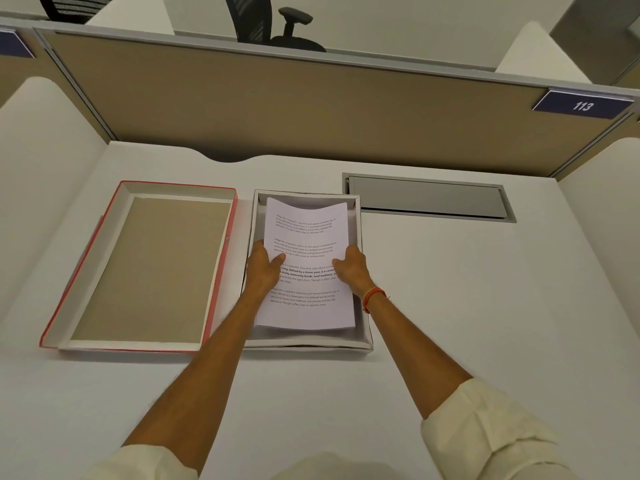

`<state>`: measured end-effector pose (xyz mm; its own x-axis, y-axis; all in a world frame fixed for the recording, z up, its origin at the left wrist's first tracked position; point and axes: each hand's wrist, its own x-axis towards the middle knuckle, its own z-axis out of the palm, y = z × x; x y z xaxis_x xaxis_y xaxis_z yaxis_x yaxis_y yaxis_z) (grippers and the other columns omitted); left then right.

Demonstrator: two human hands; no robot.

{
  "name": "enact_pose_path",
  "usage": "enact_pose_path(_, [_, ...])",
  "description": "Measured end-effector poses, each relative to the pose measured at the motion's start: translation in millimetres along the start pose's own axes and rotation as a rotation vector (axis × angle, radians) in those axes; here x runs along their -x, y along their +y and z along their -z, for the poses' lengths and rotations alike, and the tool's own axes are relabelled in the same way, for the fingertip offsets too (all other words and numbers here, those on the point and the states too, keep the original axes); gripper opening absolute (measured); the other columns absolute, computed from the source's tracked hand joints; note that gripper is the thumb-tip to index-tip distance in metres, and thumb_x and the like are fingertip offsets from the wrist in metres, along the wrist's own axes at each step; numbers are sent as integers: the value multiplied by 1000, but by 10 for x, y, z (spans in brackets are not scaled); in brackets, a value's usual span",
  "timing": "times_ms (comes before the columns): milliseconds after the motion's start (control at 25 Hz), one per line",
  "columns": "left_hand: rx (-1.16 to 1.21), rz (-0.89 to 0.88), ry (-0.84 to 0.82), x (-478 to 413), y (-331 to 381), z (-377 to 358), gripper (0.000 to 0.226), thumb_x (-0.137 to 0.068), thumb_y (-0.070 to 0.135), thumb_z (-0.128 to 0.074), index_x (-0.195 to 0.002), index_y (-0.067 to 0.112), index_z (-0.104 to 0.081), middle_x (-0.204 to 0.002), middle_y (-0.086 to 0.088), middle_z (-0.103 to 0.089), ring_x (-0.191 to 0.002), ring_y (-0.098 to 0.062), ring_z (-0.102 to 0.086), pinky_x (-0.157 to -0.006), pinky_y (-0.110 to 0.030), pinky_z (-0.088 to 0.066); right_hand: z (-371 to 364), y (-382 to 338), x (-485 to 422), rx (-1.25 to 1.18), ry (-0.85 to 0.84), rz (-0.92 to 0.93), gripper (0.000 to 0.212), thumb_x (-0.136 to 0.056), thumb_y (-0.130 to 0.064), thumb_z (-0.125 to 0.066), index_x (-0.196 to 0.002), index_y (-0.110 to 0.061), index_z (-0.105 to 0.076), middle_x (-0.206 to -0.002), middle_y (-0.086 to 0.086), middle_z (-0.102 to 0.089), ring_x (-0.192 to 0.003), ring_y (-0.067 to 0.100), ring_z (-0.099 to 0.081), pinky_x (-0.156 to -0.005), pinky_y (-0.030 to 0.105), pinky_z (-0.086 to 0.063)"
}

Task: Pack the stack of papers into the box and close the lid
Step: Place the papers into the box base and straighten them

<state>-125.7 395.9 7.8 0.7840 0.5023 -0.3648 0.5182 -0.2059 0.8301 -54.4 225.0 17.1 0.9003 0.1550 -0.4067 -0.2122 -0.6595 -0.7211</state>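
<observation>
Sleeves, two of them, cream-coloured and rolled back, frame the bottom edge, and two bare forearms reach forward over the white surface [485, 289]. One orange band [373, 295] circles the right wrist. Both hands grip a single stack of papers [306, 237] by its side edges: the left hand [265, 266] has its thumb on the printed top sheet and its fingers hidden under the left edge, and the right hand [349, 268] holds the right edge the same way. Each is closed around the paper rather than spread flat. The stack sits within the walls of one open white box [365, 336]; its far end curves upward, and whether the sheets rest on the box floor cannot be told. Four blocks of text show on the top page.

Just left of the box, apart from it, lies one lid [145, 268], turned inside up, with red outer walls and a brown inner panel. Beyond the box to the right, one grey hatch [429, 197] is set into the surface. Farther off stands one tan partition [277, 109] carrying a blue plate marked 113 [583, 105], and behind it one black office chair [273, 22].
</observation>
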Motion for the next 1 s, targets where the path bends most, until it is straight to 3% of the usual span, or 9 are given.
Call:
enact_pose_path(120, [1, 0, 0, -13, -22, 1, 47, -94, 19, -60, -135, 8, -41, -140, -14, -55, -123, -35, -58, -98, -46, -50, -12, 15, -11, 11, -2, -12, 9, -95, -7, -53, -96, -8, -44, -115, 20, -61, -103, 34, -63, -81, 32, -54])
enact_pose_path(280, [-14, 6, 5, -30, -38, -9, 47, -94, 17, -59, -136, 7, -41, -141, -15, -54, -125, -36, -56, -100, -46, -48, -19, 32, -33, 8, -19, -38, 22, -94, -4, -52, -115, 0, -47, -119, 19, -59, -104, 31, -62, -75, 25, -50])
enact_pose_path(520, [-50, -20, 17, -26, -63, -13, 41, -97, 10, -54, -135, 3, -44, -140, -17, -54, -127, -35, -54, -100, -43, -47, -36, 63, 1, -24, -14, -40, 29, -91, 0, -57, -118, 0, -46, -121, 18, -58, -96, 23, -58, -76, 24, -48])
enact_pose_path(680, [-83, -23, 28, -28, -66, 8, 40, -96, 8, -54, -135, 2, -45, -139, -18, -53, -127, -35, -53, -101, -43, -47, -65, 72, 24, -44, 27, -17, 38, -86, 4, -61, -120, 2, -44, -123, 21, -56, -110, 31, -59, -84, 29, -51])
enact_pose_path(1000, [-99, -41, 23, -27, -116, 50, 47, -94, 10, -59, -138, 5, -44, -140, -15, -55, -127, -34, -54, -104, -44, -46, -65, 104, 56, -50, 70, -4, 45, -84, -2, -68, -123, -2, -46, -124, 19, -58, -111, 32, -59, -89, 35, -52])
